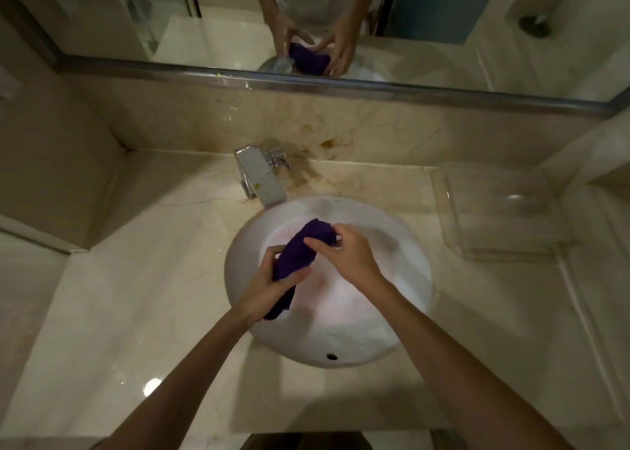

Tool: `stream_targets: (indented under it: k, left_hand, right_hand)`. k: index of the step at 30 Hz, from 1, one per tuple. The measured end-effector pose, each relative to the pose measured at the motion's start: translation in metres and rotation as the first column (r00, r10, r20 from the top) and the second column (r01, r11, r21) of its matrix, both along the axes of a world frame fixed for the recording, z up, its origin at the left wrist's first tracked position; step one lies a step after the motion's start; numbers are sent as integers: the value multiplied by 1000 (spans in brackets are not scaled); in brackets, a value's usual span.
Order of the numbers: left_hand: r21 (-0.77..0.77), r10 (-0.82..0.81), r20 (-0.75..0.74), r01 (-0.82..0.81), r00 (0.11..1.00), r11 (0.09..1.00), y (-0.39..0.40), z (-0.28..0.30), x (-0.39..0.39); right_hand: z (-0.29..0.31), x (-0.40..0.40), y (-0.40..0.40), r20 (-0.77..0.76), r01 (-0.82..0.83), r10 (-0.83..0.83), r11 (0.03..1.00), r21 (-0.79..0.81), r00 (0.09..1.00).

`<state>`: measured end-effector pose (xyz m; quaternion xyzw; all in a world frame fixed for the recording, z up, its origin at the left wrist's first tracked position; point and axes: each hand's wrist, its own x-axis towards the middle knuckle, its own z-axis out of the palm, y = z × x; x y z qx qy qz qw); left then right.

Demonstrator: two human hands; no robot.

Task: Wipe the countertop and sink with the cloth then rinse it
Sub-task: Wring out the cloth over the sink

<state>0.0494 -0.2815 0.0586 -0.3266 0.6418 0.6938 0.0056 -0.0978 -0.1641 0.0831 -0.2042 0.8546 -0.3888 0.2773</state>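
Two bare forearms reach in from the near edge over the pale marble counter (129, 299), and both hands meet above the round white sink (402, 279) — the landmark for everything else here. The sink's overflow hole sits in its near wall, and its inner surface shows a faint pinkish tinge; whether water stands in it cannot be told. Over the middle of the sink the purple cloth (300, 251) is rolled into a thick rope, running from near-left to far-right. The left hand (272, 286) is clenched round the lower part of the cloth, fingers curled over it and thumb across, with a short tail of fabric hanging below the fist. The right hand (351, 255) closes on the upper end, fingers wrapped over the top and thumb pressed against the side. Just beyond the sink's far-left rim stands a chrome faucet (262, 176) with a flat square spout pointing at the bowl; no stream can be made out. To the right of the sink a clear plastic tray (504, 211) lies on the counter, nothing visible in it. Beyond the sink rises a marble backsplash with yellowish stains — and above it a framed mirror (443, 13) reflects the hands and cloth. No writing or brand can be read anywhere.
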Motion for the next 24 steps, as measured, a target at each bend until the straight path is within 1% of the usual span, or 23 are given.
stream_targets:
  k: [1,2,4,7,9,11,13,15,17,19,22,24]
  left_hand:
    - [26,-2,-4,2,1000,1000,2,0,-1]
    - [40,1,1,-1,1000,999,4,0,-1]
    - [9,-11,13,11,1000,1000,9,-2,0]
    - [-120,-67,29,70,997,990,14,-1,-2]
    - [-166,-97,-6,95,995,982,14,6,-5]
    - [-228,-145,-45,131,988,965,8,12,-10]
    - [-282,-163,-72,136,984,950,0,21,-13]
    - [-228,-163,-127,131,978,965,-4,33,-15]
    - [-162,-180,-198,148,964,976,-3,44,-16]
    - [-121,-183,-239,158,954,980,0,53,-17]
    - [-58,-169,-278,159,946,986,5,68,-18]
    - [-67,-159,-289,146,944,987,8,73,-19]
  right_hand:
    - [-4,2,1,13,62,-62,997,-44,998]
    - [-6,4,2,-6,91,-92,994,-62,996]
    - [-5,9,5,-128,80,-88,995,-64,988]
    - [0,18,9,-217,23,-52,991,-133,975]
    - [6,20,15,-312,-27,-26,986,-164,950]
    - [15,17,23,-384,-111,29,975,-194,923]
    - [28,12,31,-422,-222,125,957,-189,898]
    - [41,6,36,-468,-279,189,951,-130,863]
    - [56,3,37,-488,-272,209,960,-62,848]
    - [70,3,35,-452,-249,203,967,-44,868]
    - [82,0,34,-368,-224,180,971,-81,912]
    - [83,-4,36,-357,-230,199,972,-46,913]
